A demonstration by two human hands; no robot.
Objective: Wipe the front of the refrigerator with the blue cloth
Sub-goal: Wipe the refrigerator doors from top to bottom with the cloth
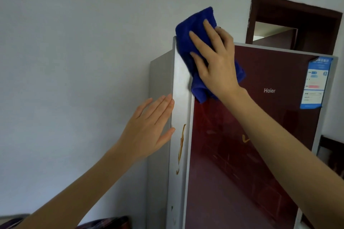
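The blue cloth [187, 42] lies bunched against the top left corner of the refrigerator [251, 135]. Its upper part rises past the top edge of the door and its lower folds hang down onto the dark red glass front. The right grip [214, 57], a bare hand, presses the cloth flat against the door. Its fingers are straight and spread over the fabric rather than curled round it, so it pins the cloth instead of clutching it. The left grip [149, 130], also a bare hand, is flat and holds nothing. Its fingers are straight and close together, and their tips rest at the silver side edge [181, 83] of the door, lower than the cloth. On that silver strip, below the left fingertips, runs an orange-brown streak [181, 145]. On the red front, right of the right wrist, stands a white Haier logo [269, 90]. Further right, near the top corner, is a blue and white label [316, 82] with one corner peeling. The refrigerator stands against a pale wall [74, 42]. A dark brown door frame [297, 11] shows behind its top. At the bottom left edge a piece of dark plaid fabric [108, 224] is just visible.
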